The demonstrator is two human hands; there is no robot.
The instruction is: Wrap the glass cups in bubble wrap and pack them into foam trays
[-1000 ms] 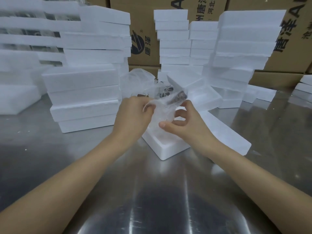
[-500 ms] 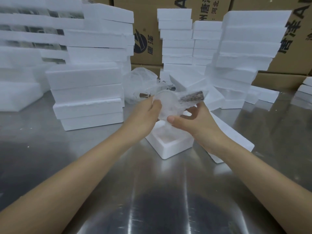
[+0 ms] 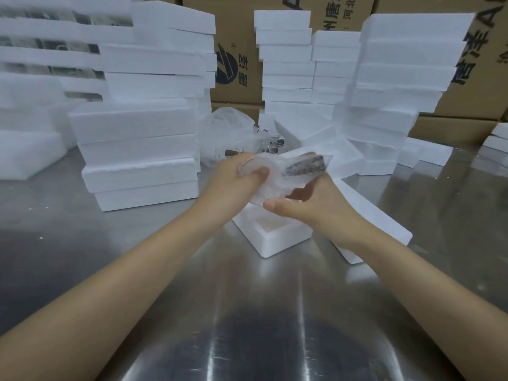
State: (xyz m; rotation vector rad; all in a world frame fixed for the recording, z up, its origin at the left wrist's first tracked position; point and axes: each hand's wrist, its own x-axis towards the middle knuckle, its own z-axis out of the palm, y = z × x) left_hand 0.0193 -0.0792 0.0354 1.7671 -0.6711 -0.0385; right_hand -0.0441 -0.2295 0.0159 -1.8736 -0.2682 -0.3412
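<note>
A glass cup (image 3: 283, 176) lies on its side in clear bubble wrap, held in the air between both hands. My left hand (image 3: 236, 180) grips its rim end, thumb pressed on the wrap. My right hand (image 3: 310, 204) cradles it from below and to the right, near its dark patterned end (image 3: 306, 165). Directly under the hands an open white foam tray (image 3: 270, 240) sits on the steel table. A long foam lid (image 3: 376, 229) lies beside it on the right.
Tall stacks of white foam trays stand at the left (image 3: 137, 138), centre back (image 3: 286, 64) and right (image 3: 398, 86). A heap of clear wrap and glassware (image 3: 228, 130) sits behind the hands. Cardboard boxes (image 3: 239, 50) line the back. The steel table (image 3: 247, 312) extends toward me.
The wrapped cup has been raised from the tray and turned onto its side, its dark end swinging to the right. Both hands have shifted their hold around it.
</note>
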